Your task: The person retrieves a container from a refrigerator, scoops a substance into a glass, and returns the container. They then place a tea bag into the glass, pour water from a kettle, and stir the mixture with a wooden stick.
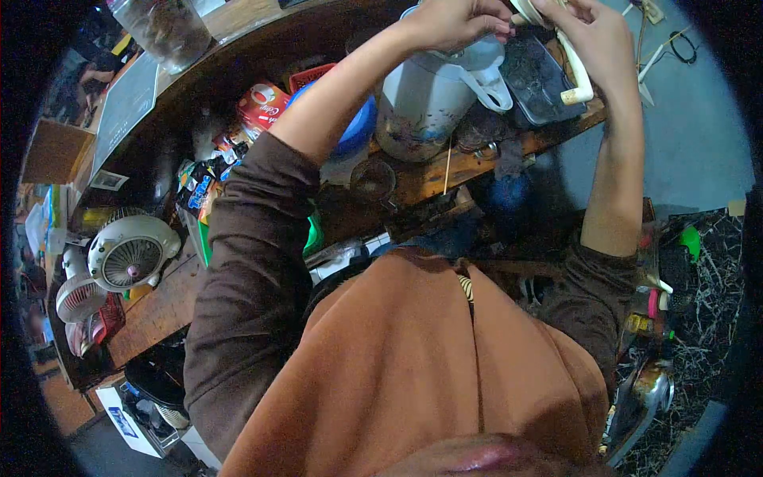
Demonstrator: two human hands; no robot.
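My right hand (pixel 600 40) is at the top, its fingers closed on a cream-coloured round piece (pixel 526 11) cut off by the frame edge. My left hand (pixel 457 22) reaches in from the other side, fingertips pinched together right beside that piece; I cannot tell what they hold. Beneath my right fingers hangs a cream L-shaped tube (pixel 578 87), overlapping a dark plastic tub (pixel 531 67). Below my left hand stands a large translucent pitcher (pixel 421 107) with a white handle (pixel 486 87) and dark bits showing inside near its bottom.
A blue bowl (pixel 358 131), a red packet (pixel 262 103) and a clear glass (pixel 372 179) stand on the wooden bench. Farther left are a fan (pixel 133 253) and a jar (pixel 167 36). A thin stick (pixel 447 167) leans below the pitcher. Cords (pixel 682 48) lie at right.
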